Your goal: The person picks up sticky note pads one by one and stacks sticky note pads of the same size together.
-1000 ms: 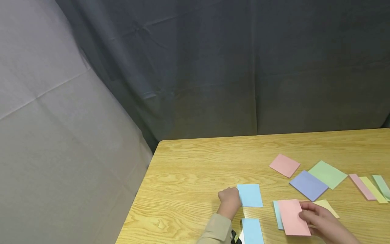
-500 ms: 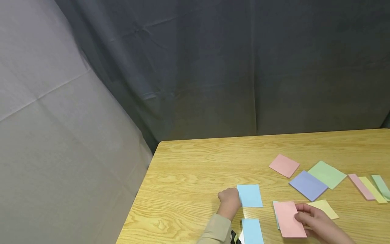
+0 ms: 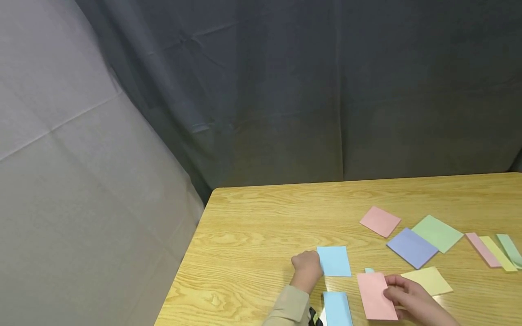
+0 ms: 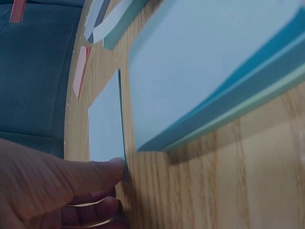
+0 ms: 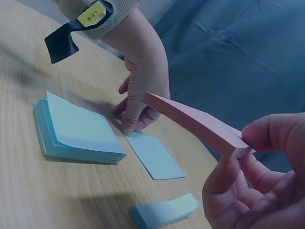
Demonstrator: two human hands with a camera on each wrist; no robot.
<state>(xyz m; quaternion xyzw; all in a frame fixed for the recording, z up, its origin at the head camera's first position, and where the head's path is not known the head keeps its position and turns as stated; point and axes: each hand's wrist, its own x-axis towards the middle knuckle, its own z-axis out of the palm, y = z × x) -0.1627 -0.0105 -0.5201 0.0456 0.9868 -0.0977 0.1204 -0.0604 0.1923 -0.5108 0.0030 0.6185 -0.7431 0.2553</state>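
Observation:
My left hand [image 3: 306, 267] pinches the left edge of a thin blue sticky note pad [image 3: 334, 261] on the table. In the left wrist view its thumb [image 4: 102, 172] lies over the pad's corner. Nearer to me sits a thicker blue sticky note block [image 5: 78, 126], its top sheet lifting at one edge. My right hand [image 3: 413, 303] holds a pink sticky note pad [image 3: 377, 296] by its right side, raised above the table, thumb on top and fingers underneath. A narrow light blue pad [image 5: 164, 212] is mostly hidden behind the pink one in the head view.
On the wooden table [image 3: 244, 217], pink [image 3: 380, 222], purple [image 3: 413, 247], green [image 3: 438, 233] and yellow [image 3: 430, 280] pads lie to the right. Pink [image 3: 484, 250], yellow [image 3: 498, 253] and green [image 3: 509, 250] strips lie farther right. A dark curtain [image 3: 277, 99] hangs behind.
My right hand has carried the pink sticky note pad left and slightly toward me, covering more of the narrow light blue pad and uncovering the yellow one. The left hand has stayed put.

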